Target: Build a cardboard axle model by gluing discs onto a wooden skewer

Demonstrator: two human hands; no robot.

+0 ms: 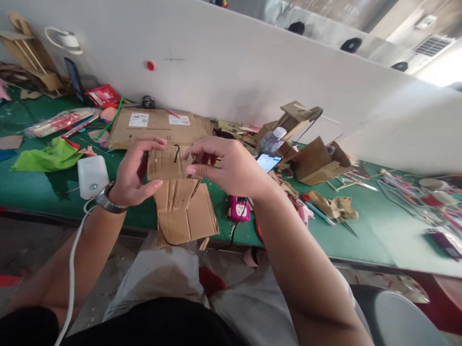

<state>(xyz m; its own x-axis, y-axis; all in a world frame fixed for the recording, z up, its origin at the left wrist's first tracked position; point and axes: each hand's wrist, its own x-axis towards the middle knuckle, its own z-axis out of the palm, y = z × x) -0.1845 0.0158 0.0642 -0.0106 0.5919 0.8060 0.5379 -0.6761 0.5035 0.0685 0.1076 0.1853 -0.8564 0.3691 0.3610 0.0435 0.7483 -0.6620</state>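
Observation:
A small brown cardboard structure (pixel 166 166) stands in front of me, with a short black cord (pixel 176 153) curling from its top. My left hand (pixel 129 176) spans its left end, fingertips at the back edge and thumb along the front edge. At the opposite end, my right hand (pixel 229 168) grips the structure between thumb and bent fingers; some of those fingertips are hidden. Below the top section, a folded cardboard flap (pixel 188 219) slopes down to the table's front edge. A dark cord runs along that flap's lower left side.
Behind lies a flat cardboard box (pixel 156 126) with white labels. A white device (pixel 93 176) with a cable is left, near green cloth (pixel 50 156). To the right are a pink power socket (pixel 239 209), a lit phone (pixel 268 162), a plastic bottle (pixel 273 140) and cardboard models (pixel 319 159).

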